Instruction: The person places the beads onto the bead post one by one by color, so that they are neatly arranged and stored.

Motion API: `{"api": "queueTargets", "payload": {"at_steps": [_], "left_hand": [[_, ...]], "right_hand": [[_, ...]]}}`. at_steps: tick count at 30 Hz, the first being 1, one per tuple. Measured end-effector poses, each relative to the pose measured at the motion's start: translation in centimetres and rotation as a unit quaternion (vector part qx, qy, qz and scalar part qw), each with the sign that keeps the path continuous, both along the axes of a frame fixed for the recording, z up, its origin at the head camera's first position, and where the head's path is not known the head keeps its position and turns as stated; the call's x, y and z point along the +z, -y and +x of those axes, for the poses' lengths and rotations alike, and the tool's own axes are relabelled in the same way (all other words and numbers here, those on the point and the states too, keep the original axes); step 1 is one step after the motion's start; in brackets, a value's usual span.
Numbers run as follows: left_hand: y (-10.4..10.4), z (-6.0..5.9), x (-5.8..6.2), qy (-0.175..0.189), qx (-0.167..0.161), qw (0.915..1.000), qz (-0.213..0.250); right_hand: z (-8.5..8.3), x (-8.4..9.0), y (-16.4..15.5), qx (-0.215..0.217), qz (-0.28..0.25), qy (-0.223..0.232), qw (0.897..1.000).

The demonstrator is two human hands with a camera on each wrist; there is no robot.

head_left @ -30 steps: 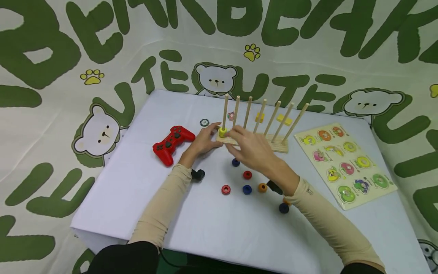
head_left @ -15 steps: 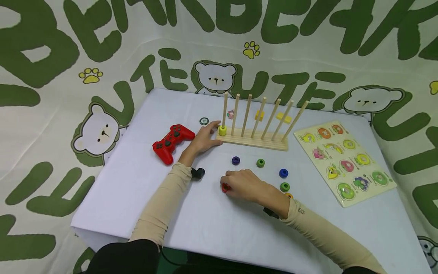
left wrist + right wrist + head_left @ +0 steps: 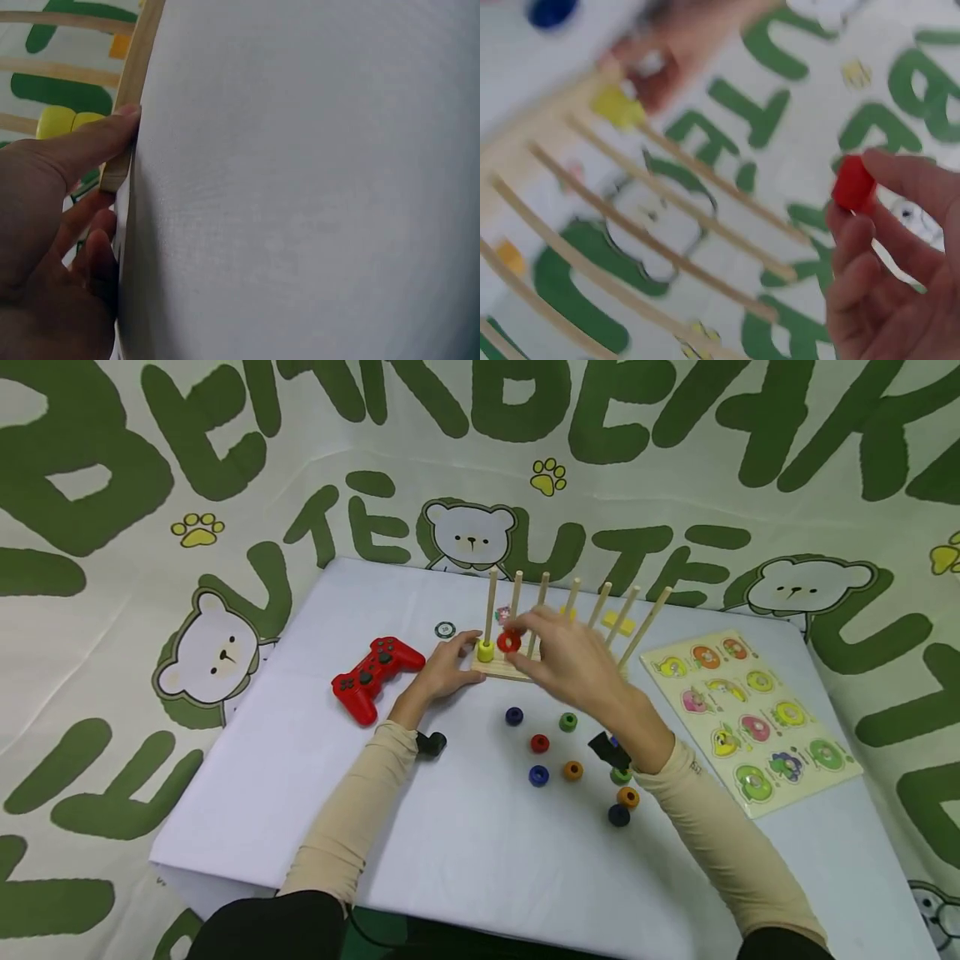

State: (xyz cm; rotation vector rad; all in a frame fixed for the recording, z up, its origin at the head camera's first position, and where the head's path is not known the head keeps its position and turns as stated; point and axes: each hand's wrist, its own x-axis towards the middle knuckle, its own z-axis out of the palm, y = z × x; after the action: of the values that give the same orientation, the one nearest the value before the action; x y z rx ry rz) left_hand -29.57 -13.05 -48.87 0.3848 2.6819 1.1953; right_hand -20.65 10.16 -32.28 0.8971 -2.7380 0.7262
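A wooden stand [image 3: 498, 669] with a row of upright pegs stands toward the back of the table. My left hand [image 3: 448, 667] grips its left end, thumb against the front edge and fingers around the end, as the left wrist view shows. Yellow beads [image 3: 486, 651] sit stacked at the bottom of the leftmost peg. My right hand [image 3: 576, 662] pinches a red ring bead [image 3: 853, 182] between thumb and fingertips. In the head view it is held up in front of the second peg, its hole facing the camera. The right wrist view is blurred.
Loose beads lie in front of the stand, among them a purple bead [image 3: 513, 717], a red bead [image 3: 539, 743] and an orange bead [image 3: 573, 770]. A red game controller [image 3: 377, 678] lies left, a fruit puzzle board [image 3: 750, 718] right. Yellow blocks [image 3: 619, 623] lie behind.
My right hand went from the leftmost peg down to the red ring on the table, took it, and carried it up to the pegs. My left hand stays on the stand.
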Motion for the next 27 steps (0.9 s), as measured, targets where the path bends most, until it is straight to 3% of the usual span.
{"api": "queueTargets", "payload": {"at_steps": [4, 8, 15, 27], "left_hand": [[-0.3, 0.1, 0.0, 0.004, 0.003, 1.0, 0.006], [-0.6, 0.2, -0.2, 0.008, 0.0, 0.9999, 0.007], [-0.7, 0.1, -0.1, -0.001, -0.005, 0.9999, 0.015], [0.1, 0.0, 0.0, -0.005, -0.003, 0.9999, 0.015]], "right_hand": [[-2.5, 2.2, 0.2, -0.05, -0.034, -0.064, 0.996], [-4.2, 2.9, 0.5, -0.085, -0.018, -0.081, 0.993], [-5.6, 2.6, 0.4, -0.113, 0.003, -0.075, 0.991], [-6.5, 1.9, 1.0, -0.125, 0.023, -0.019, 0.992]]}}
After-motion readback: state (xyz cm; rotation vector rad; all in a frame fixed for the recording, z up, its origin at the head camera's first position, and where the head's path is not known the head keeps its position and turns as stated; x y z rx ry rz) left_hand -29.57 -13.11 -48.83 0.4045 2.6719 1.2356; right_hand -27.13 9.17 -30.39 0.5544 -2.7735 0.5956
